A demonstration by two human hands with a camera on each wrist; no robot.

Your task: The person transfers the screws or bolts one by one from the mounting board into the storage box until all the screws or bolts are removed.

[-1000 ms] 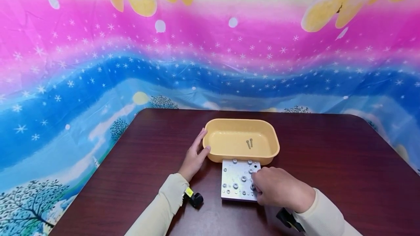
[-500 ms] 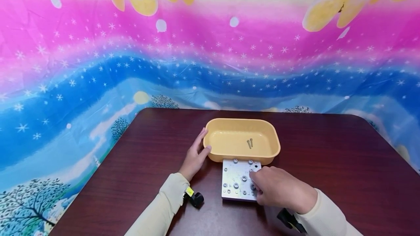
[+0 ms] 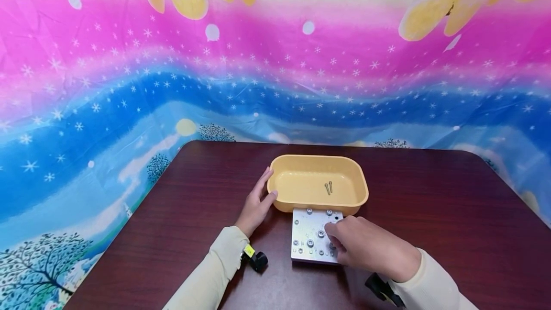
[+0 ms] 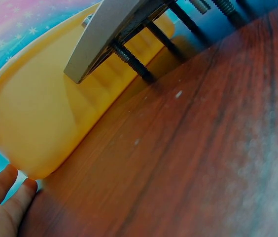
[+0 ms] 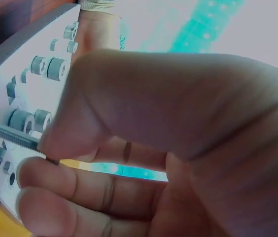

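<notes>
Two screws [image 3: 327,189] are waiting beyond right fingers [image 5: 87,187] pinching another [image 5: 13,136] in the well-filled plate [image 3: 307,230]; left fingers [image 3: 260,187] are resting straight.

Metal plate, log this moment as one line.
right hand: pinches screw in a hole of metal plate | left hand: touches yellow tray | inside tray: two screws

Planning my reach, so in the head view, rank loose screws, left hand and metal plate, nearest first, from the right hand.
1. Metal plate, by the right hand.
2. Loose screws, in the tray.
3. Left hand, at the tray's left end.
</notes>
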